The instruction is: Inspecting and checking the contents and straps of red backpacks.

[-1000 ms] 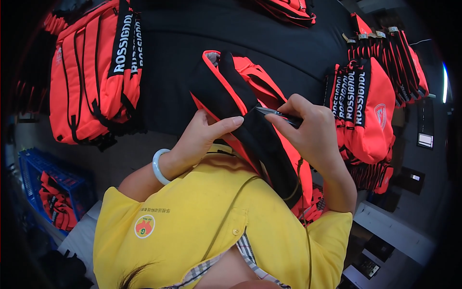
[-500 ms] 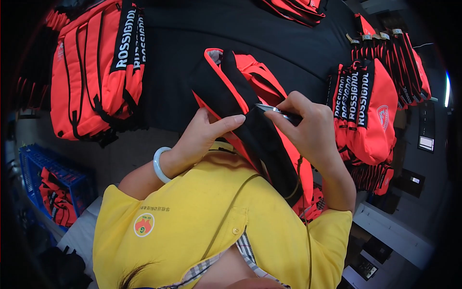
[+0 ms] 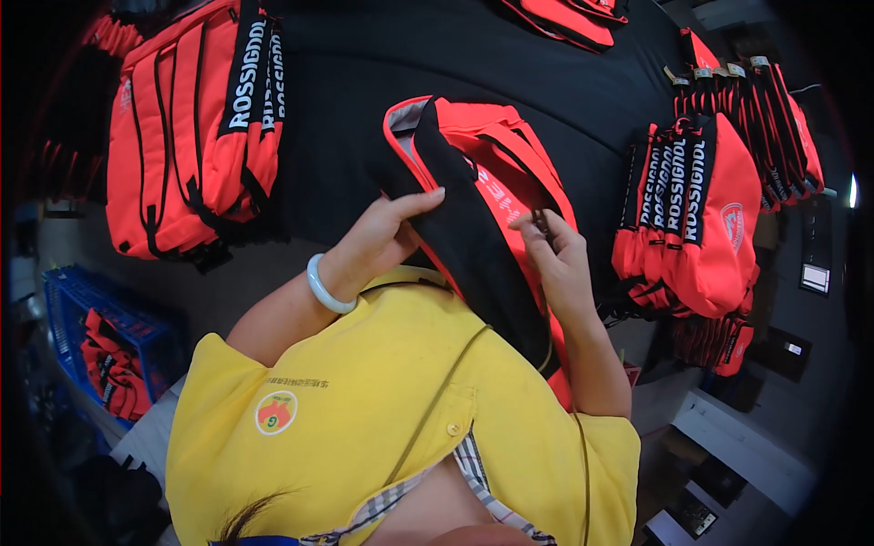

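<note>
In front of me is a bright red and black backpack [image 3: 452, 214], tilted, its lower end against my yellow shirt. My left hand [image 3: 378, 235] grips its left edge, thumb on top of the black panel and fingers underneath. Over the bag's red right side, my right hand [image 3: 569, 273] is closed around small snips [image 3: 541, 221]. Only a dark part of the snips shows between the fingers; their blades are hidden. A thin olive cord [image 3: 437, 400] hangs across my shirt, and another length runs near my right hand.
The bag is over a dark-covered table [image 3: 337, 118]. At left stand several red backpacks [image 3: 182, 136], above a blue crate [image 3: 68, 309] holding red pieces. Stacked red bags [image 3: 724, 218] fill the right side, and another red bag [image 3: 569, 23] sits at the far edge.
My right hand has drawn back from the black panel's edge, and the snips' metal blades no longer show. More of the bag's red side is exposed. My left thumb has shifted slightly up and left.
</note>
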`<state>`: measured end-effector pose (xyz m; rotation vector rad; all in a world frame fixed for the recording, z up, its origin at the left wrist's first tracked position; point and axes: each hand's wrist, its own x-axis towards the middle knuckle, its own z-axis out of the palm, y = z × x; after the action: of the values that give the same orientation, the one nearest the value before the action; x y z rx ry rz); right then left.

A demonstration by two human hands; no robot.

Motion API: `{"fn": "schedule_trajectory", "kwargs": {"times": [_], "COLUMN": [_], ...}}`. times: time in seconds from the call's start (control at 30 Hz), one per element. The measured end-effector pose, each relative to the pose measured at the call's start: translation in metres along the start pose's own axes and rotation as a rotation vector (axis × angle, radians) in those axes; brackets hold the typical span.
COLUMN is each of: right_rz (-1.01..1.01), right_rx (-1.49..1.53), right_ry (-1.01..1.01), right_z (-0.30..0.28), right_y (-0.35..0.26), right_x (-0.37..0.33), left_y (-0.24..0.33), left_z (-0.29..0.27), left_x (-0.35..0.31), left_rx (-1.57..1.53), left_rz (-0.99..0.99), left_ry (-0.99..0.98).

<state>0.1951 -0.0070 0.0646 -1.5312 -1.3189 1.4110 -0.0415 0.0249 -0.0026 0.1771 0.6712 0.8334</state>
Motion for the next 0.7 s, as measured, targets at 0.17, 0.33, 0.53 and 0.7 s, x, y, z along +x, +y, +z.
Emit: {"fn": "schedule_trajectory", "kwargs": {"times": [0.17,0.33,0.53,0.7], "right_rz": [-0.051,-0.015,0.185,0.237], "right_rx": [0.184,0.014,0.316,0.64], "right_ry": [0.034,0.024,-0.148,-0.145], "right_z": [-0.005,0.008,0.007,0.011], "right_y": [-0.01,-0.028,-0.049,-0.043], "right_x": [-0.002,0.01,0.037,0.041], "left_y": [-0.008,-0.009,-0.004,-0.002], "left_z": [-0.01,-0.006,0.005,0.013], "left_x": [-0.003,-0.001,-0.009,-0.017], "left_rx": [-0.043,-0.032,0.032,0.065], "left_rz": [-0.006,0.016,0.047,0.1], "left_ry": [-0.205,-0.288,-0.379,-0.357]}}
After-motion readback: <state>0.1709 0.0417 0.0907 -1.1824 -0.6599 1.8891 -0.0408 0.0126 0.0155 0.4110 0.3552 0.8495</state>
